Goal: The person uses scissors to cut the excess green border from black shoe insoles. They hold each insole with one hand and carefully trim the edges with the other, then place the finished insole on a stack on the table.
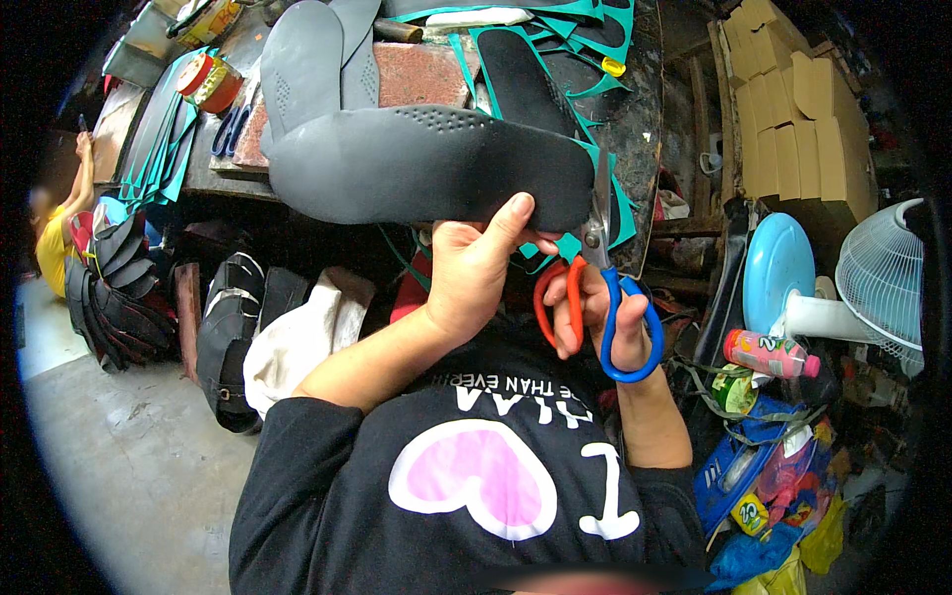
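My left hand (469, 266) grips a black insole (426, 164) near its right end, thumb on top and fingers underneath. The insole lies sideways in front of me, with small perforations along its far edge. In my right hand (629, 327) is a pair of scissors (613, 359), one handle loop red and the other blue. Their blades point away from me and cross the insole's right end. A small teal scrap (568, 246) is at the insole's edge beside the scissors' pivot. Grey insoles (302, 59) lie just beyond on the workbench.
Teal-edged offcuts (595, 30) and a red-topped jar (209, 83) are on the bench. At right are stacked cardboard boxes (793, 109), a fan (883, 273) and a pink bottle (772, 354). Black sandals (230, 332) hang below the bench at left; another person in yellow (54, 253) is further left.
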